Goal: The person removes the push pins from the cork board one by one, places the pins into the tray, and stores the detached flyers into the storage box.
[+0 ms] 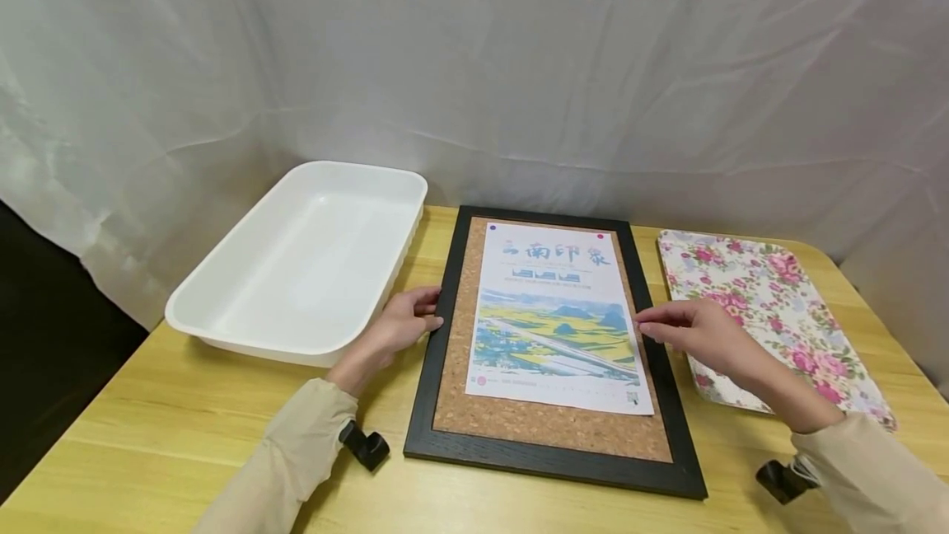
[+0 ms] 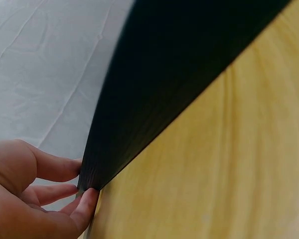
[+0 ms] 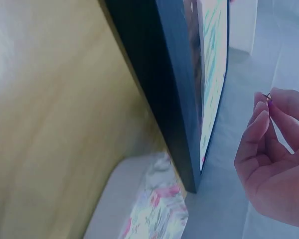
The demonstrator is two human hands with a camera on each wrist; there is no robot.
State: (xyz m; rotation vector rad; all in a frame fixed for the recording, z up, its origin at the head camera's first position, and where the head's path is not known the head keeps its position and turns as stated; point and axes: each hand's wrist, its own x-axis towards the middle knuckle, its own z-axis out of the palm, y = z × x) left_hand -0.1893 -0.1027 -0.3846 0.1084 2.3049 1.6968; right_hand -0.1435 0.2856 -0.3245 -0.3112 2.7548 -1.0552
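A cork board (image 1: 593, 428) in a black frame (image 1: 549, 460) lies on the table. On it is a printed landscape poster (image 1: 559, 320), with a blue thumbtack (image 1: 493, 227) and a red thumbtack (image 1: 600, 236) at its upper corners. My left hand (image 1: 404, 320) touches the frame's left edge with fairly straight fingers (image 2: 57, 167). Over the poster's right edge, my right hand (image 1: 700, 332) pinches a tiny thumbtack (image 3: 268, 98) between thumb and fingers. Only a glint of metal and some purple show; the fingertips hide the rest.
A white plastic tray (image 1: 296, 258) stands left of the board, close to my left hand. Right of the board, partly under my right arm, lies a flower-patterned board (image 1: 786, 303). Grey cloth (image 1: 556, 89) hangs behind the wooden table (image 1: 148, 427).
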